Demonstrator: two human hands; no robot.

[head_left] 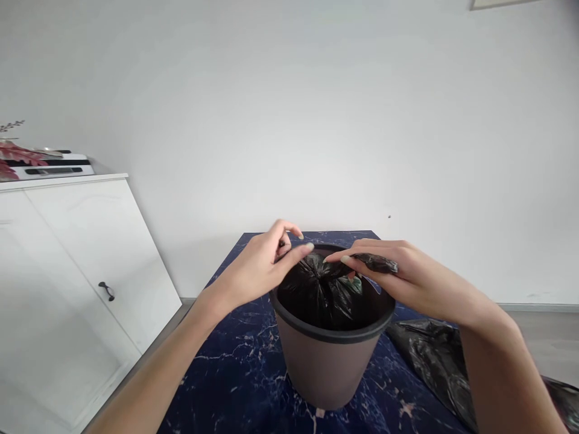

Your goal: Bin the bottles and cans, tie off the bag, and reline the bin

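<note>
A black plastic trash bag (323,298) sits inside a brown bin (323,367) with a dark rim, its top gathered into a twisted knot at the middle. My left hand (266,259) is over the left side of the rim, fingers curled and thumb stretched toward the knot; a small dark bit of bag shows between the fingers. On the right side, my right hand (398,262) pinches a twisted tail of the bag between thumb and fingers, and its end sticks out over the hand. Something greenish shows near the bag's right side, partly hidden.
The bin stands on a table with a blue marbled top (230,367). Another black plastic bag (434,355) lies flat at the right, partly under my right forearm. A white cabinet (81,289) stands at the left, with a white-and-black device (58,166) and reddish leaves on it. Behind is a wall.
</note>
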